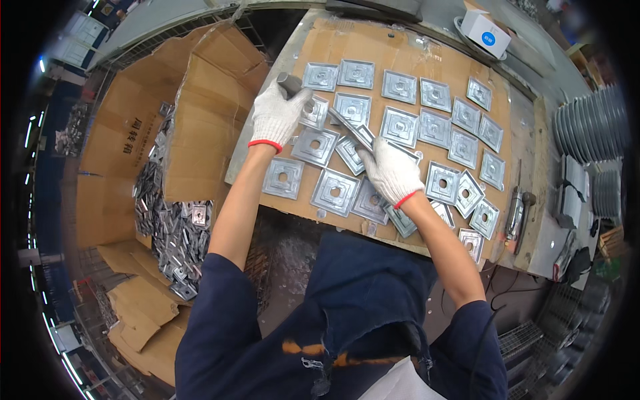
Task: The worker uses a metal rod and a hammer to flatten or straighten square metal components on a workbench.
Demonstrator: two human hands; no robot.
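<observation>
White knit gloves with red cuffs and grey fingertips cover both my hands. My left hand [277, 112] is over the table's left side, thumb and fingers apart, nothing visible between them. Its thumb is nearest a square metal plate [316, 113], partly covered by the hand. My right hand [393, 170] is closed on a tilted square metal plate [351, 127], seen nearly edge-on above the others. Loose rows of similar silver-grey plates lie around both hands, such as a plate with a round centre hole [325, 193] and one with a raised centre [400, 123].
Brown cardboard [347, 40] covers the tabletop. To the left stands a large cardboard box [207, 127] heaped with metal plates [180, 250]. A long dark hand tool [515, 215] lies by the right edge. A small white box [485, 33] and stacked grey discs [587, 125] stand beyond.
</observation>
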